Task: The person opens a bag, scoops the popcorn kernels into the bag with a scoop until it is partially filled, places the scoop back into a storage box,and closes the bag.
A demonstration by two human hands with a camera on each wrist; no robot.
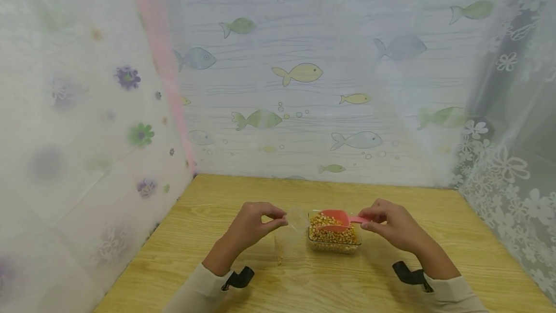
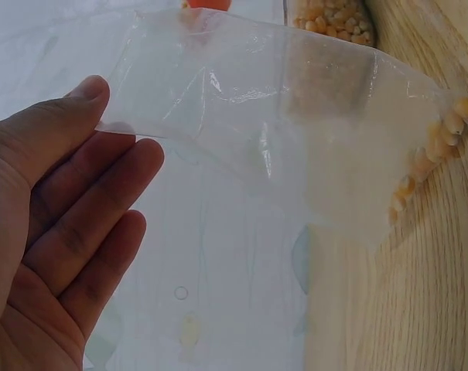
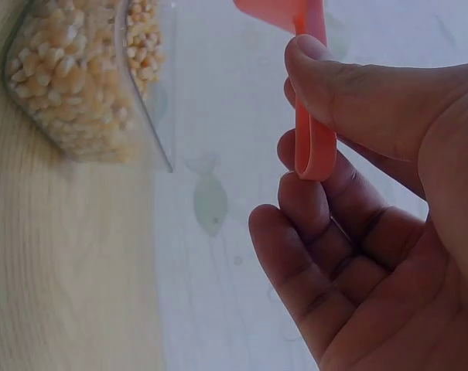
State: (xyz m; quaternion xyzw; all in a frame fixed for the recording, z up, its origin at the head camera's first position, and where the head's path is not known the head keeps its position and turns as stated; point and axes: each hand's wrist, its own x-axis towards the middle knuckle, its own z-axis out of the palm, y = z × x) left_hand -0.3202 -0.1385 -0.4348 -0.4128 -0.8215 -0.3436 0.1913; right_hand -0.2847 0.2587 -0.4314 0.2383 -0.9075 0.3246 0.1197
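My left hand [image 1: 254,223] pinches the upper edge of a clear plastic bag [image 2: 241,100] between thumb and fingertips. Some corn kernels [image 2: 438,143] have gathered along the bag's bottom edge, close to the table. My right hand [image 1: 393,223] grips the looped handle of a red scoop [image 1: 336,219], thumb on one side and fingers on the other. In the head view the scoop overlaps a clear rectangular container [image 1: 334,249] filled with yellow corn kernels [image 1: 319,235]. The bag hangs just left of this container.
The container stands on a wooden table [image 1: 217,197]. Behind the table hangs a curtain printed with fish [image 1: 299,72], and flowered sheets [image 1: 141,134] close off the left and right sides. A black wrist mount [image 1: 241,277] sits at each sleeve cuff.
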